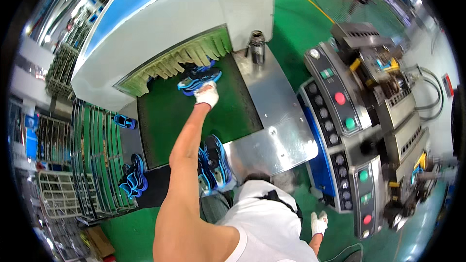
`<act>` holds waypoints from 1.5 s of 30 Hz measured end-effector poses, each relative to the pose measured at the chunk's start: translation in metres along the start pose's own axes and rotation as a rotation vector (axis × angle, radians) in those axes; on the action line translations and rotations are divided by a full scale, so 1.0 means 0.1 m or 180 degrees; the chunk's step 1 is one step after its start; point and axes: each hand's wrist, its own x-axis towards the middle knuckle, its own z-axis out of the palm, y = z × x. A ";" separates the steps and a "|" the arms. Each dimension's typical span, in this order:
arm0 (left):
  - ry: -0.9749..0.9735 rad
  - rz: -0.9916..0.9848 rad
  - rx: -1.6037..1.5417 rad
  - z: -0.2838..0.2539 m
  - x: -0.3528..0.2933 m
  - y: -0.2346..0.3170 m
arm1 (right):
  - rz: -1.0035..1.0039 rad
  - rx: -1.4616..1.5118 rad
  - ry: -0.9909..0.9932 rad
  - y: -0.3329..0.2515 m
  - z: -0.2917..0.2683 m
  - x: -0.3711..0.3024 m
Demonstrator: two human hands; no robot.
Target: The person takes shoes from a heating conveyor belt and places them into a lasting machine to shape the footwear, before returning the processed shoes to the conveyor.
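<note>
Our shoulder (213,237) looms, our left hand (207,95) touching a shoe (201,78) on the belt (165,121), whether pinching we can't tell, our right hand (319,224) loosely spread, and the curtain (182,58) may snag that shoe if tilted

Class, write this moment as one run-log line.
Left hand: touching blue-black shoe on green surface | Right hand: empty | Nearby: shoe pair, bottle, strip curtain

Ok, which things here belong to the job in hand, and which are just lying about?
Seemingly part of the job:
Blue-and-black shoes at the gloved left hand
Green belt under them
Pale strip curtain above

Seemingly just lying about:
Dark flask on the metal tabletop
Brown cardboard, lower left
</note>
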 end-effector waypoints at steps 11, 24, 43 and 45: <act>-0.0596 -0.0295 0.0307 -0.18 1.49 -1.09 | 0.0230 -0.0217 -0.0949 -0.97 -0.73 0.32; -0.1378 -0.0319 -0.0232 0.02 0.16 -0.11 | -0.1483 -0.0565 -0.1155 -2.47 -0.44 1.08; -0.1682 0.2085 -0.4072 -1.22 -0.93 3.46 | -0.0850 0.6330 -0.2902 -2.47 -2.02 0.77; -0.1551 0.2046 -0.3627 -1.23 -0.97 3.63 | -0.1477 0.6570 -0.2842 -2.24 -2.26 0.81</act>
